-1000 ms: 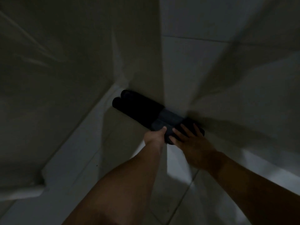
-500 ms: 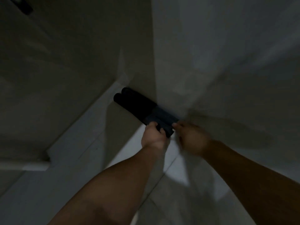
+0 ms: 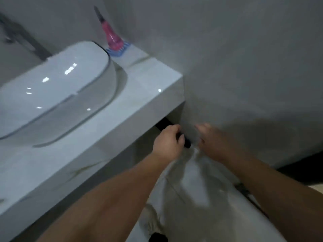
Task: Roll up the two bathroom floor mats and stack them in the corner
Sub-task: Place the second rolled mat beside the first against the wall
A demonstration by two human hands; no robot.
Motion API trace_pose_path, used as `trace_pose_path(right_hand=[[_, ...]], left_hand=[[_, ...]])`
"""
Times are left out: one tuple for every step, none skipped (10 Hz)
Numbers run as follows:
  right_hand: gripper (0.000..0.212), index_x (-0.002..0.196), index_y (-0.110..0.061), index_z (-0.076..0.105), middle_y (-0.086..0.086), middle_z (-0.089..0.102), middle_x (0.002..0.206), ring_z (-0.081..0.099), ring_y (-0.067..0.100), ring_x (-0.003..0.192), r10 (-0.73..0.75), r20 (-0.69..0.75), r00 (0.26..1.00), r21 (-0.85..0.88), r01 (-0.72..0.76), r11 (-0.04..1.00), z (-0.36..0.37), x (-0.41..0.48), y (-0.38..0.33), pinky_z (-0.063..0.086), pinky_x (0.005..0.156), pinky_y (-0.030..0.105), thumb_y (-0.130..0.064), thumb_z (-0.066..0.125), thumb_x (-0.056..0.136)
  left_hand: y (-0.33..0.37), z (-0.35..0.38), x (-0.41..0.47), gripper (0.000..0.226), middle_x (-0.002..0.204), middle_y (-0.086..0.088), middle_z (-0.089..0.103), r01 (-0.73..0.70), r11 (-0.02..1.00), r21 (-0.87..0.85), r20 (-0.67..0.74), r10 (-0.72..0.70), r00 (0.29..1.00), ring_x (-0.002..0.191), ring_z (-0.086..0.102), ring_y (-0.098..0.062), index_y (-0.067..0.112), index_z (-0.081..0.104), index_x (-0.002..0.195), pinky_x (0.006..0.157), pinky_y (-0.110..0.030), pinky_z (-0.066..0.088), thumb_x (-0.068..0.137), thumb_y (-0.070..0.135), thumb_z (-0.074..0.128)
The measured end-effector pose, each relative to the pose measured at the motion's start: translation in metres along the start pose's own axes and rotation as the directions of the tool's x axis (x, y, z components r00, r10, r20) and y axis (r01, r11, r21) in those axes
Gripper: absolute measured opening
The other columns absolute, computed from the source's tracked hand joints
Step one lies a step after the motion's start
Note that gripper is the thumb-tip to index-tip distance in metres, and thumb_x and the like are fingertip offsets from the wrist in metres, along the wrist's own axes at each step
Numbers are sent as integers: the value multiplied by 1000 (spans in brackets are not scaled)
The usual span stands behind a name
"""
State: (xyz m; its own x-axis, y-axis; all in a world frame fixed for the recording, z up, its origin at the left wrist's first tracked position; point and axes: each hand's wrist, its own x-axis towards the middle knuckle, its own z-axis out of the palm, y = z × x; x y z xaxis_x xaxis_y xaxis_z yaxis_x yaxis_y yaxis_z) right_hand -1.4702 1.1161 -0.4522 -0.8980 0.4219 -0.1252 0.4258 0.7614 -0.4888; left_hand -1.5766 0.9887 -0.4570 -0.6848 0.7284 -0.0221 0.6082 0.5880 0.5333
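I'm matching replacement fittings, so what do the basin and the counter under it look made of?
The basin looks like glazed white ceramic: smooth, with sharp light glints. The counter looks like polished pale stone or a stone-look tile: glossy, with faint darker veins. The picture is blurred, so neither is certain.

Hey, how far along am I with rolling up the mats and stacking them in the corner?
Nearly done, it seems. Done: a dark roll lies against the wall under the counter; whether both mats are there is hidden. In hand: the left hand grips its near end; the right hand, blurred, is just beside it. Left: letting go.
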Motion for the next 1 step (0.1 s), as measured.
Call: trace_pose_path(right_hand=[[52, 140, -12, 41, 14, 47, 141, 49, 32, 124, -36, -100, 994, -38, 32, 999, -91, -14, -56, 39, 99, 34, -23, 46, 90]], left_hand=[[46, -98, -4, 35, 122, -7, 61, -57, 998, 0, -97, 57, 994, 111, 57, -25, 15, 56, 124, 93, -32, 45, 90, 25, 56]])
